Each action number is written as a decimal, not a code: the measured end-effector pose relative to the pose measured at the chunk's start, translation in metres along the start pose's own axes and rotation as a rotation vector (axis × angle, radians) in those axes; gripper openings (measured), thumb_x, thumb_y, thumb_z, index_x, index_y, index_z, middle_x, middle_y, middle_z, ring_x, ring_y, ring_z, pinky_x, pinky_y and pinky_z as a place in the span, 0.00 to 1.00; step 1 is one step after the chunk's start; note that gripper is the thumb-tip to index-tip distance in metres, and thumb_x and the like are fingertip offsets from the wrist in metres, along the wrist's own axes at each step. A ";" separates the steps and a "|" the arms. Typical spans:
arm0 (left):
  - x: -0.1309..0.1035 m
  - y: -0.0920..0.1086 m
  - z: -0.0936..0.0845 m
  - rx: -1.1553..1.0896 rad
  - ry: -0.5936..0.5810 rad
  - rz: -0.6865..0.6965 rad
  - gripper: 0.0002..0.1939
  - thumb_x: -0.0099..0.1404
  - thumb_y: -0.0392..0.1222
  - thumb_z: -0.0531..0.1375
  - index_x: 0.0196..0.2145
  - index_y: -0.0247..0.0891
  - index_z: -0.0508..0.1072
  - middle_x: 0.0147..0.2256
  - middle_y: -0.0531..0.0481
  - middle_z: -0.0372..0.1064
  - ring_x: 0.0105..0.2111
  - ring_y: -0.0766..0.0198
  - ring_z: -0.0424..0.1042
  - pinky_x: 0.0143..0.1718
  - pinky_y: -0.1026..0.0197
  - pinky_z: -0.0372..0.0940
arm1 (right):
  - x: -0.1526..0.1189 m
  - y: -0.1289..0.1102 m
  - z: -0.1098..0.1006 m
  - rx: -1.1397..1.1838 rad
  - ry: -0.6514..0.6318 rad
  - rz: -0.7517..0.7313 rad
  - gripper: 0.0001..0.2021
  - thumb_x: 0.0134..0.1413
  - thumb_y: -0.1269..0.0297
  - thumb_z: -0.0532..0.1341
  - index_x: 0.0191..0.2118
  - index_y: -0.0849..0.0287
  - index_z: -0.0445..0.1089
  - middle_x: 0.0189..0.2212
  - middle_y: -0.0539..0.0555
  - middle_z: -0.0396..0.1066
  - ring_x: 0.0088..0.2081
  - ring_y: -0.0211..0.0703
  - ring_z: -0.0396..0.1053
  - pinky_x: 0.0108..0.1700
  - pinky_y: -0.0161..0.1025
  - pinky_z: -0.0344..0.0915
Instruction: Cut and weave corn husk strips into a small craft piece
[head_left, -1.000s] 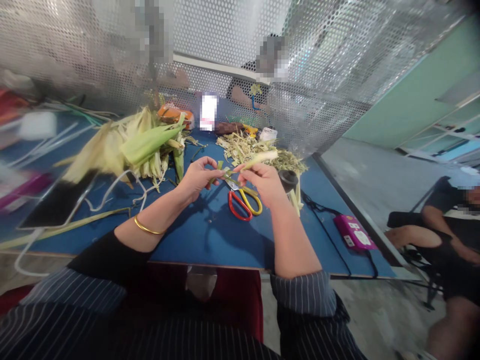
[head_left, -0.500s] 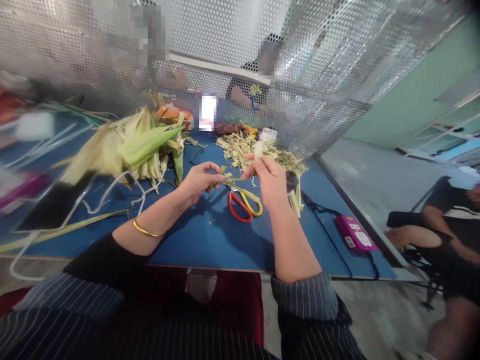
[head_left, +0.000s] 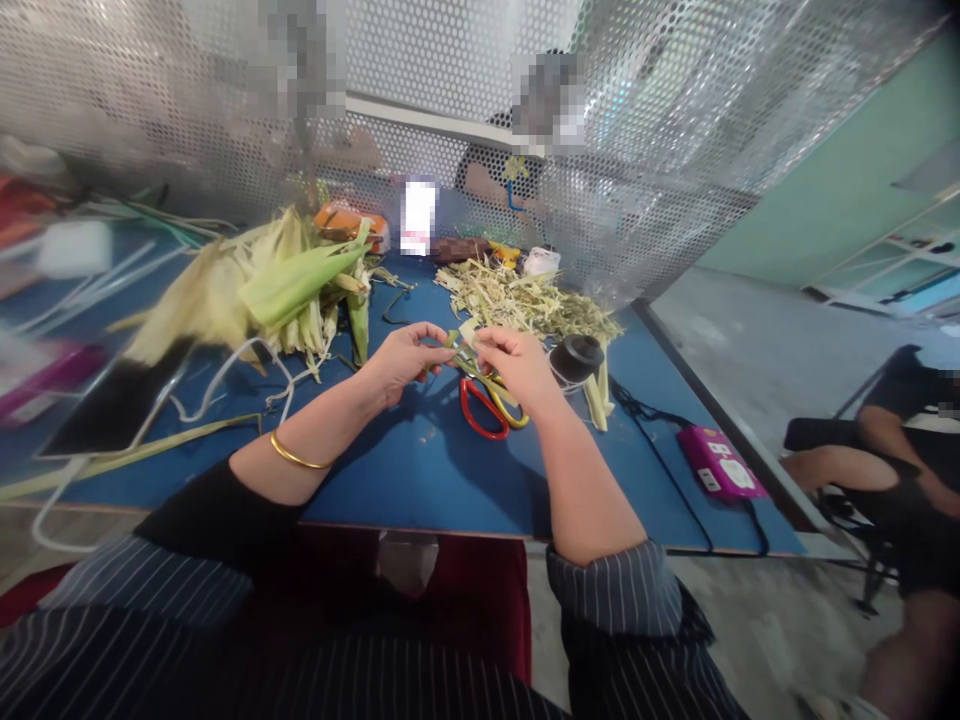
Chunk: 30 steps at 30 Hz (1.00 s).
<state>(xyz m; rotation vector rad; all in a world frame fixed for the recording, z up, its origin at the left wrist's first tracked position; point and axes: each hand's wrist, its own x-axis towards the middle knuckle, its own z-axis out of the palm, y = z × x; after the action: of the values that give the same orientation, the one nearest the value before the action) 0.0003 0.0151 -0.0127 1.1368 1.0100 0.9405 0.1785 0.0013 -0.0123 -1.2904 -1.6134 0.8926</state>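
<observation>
My left hand (head_left: 411,362) pinches a green strip of corn husk (head_left: 453,340) above the middle of the blue table. Close on its right, my right hand (head_left: 511,362) holds a pale piece of husk (head_left: 469,330) between thumb and fingers. Under both hands lie scissors with one red and one yellow handle (head_left: 480,412), their blades mostly hidden. Large husks (head_left: 289,285) are heaped to the left, and a pile of shredded husk (head_left: 517,298) lies behind my right hand. A black spool (head_left: 576,357) stands right of that hand.
On the blue table (head_left: 420,480), a black tablet (head_left: 120,400) with a white cable is at the left. A purple packet (head_left: 720,463) and black cord lie at the right. Behind stands a perforated metal screen (head_left: 427,60). A person sits at the far right.
My right hand has come down and left, closer to my left hand, with the pale husk piece. The black spool now shows more fully. The view has shifted slightly.
</observation>
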 end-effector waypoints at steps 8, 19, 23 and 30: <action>-0.002 0.000 0.001 0.035 -0.005 0.038 0.11 0.51 0.35 0.66 0.30 0.37 0.67 0.22 0.53 0.70 0.17 0.74 0.60 0.17 0.70 0.48 | -0.002 -0.003 0.000 -0.064 -0.036 -0.051 0.11 0.55 0.57 0.57 0.31 0.58 0.71 0.20 0.47 0.64 0.23 0.35 0.62 0.30 0.35 0.60; -0.001 -0.003 0.002 0.022 -0.012 0.020 0.09 0.53 0.31 0.64 0.31 0.37 0.68 0.21 0.53 0.69 0.17 0.74 0.60 0.17 0.71 0.48 | -0.002 0.002 -0.001 -0.145 -0.050 -0.056 0.09 0.50 0.61 0.60 0.31 0.59 0.74 0.22 0.48 0.68 0.23 0.35 0.61 0.28 0.35 0.57; 0.001 -0.004 0.002 -0.001 -0.037 -0.001 0.09 0.54 0.31 0.64 0.31 0.37 0.67 0.22 0.53 0.69 0.17 0.75 0.60 0.17 0.71 0.47 | -0.003 0.001 0.000 -0.194 -0.026 -0.011 0.08 0.47 0.63 0.59 0.28 0.59 0.73 0.19 0.48 0.67 0.22 0.35 0.60 0.27 0.34 0.56; 0.000 -0.004 0.002 0.008 -0.072 -0.030 0.08 0.54 0.31 0.64 0.31 0.36 0.68 0.22 0.53 0.69 0.17 0.75 0.59 0.17 0.70 0.46 | -0.004 -0.004 0.001 -0.163 -0.025 0.009 0.07 0.46 0.64 0.59 0.26 0.60 0.73 0.20 0.47 0.67 0.22 0.34 0.61 0.28 0.34 0.57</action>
<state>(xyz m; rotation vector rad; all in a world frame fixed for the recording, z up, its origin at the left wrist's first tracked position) 0.0027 0.0143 -0.0166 1.1508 0.9705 0.8666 0.1763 -0.0037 -0.0094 -1.4042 -1.7307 0.7988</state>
